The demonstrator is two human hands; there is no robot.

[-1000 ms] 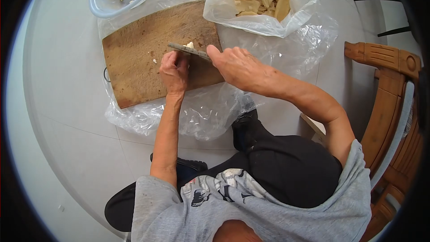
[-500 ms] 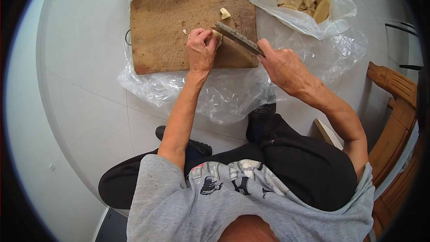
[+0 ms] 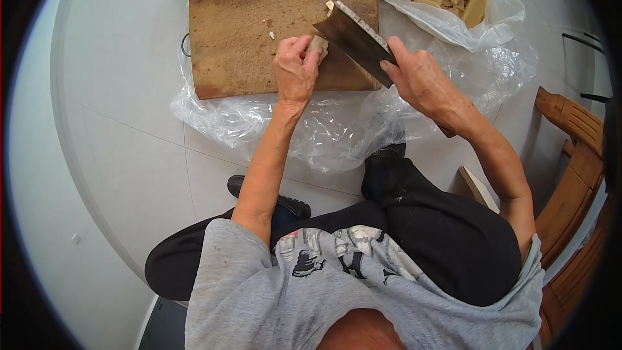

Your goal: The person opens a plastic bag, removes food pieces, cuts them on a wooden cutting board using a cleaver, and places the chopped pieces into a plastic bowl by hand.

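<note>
My left hand pinches a small pale chunk against the lower middle of the worn wooden board. My right hand grips a broad-bladed cleaver, its dark face tilted up and its far corner just right of the chunk, with a small gap between. A little pale piece shows beyond the blade, partly hidden by it. Small white crumbs lie on the board to the left.
An open plastic bag of pale yellow slices stands at the upper right. Clear plastic sheeting spreads under the board on the tiled floor. A wooden chair is at the right; my black shoes are below the board.
The cleaver has turned so its broad face shows, and it has come away from the chunk. More of the chunk in my left hand is visible. The whole view has shifted slightly.
</note>
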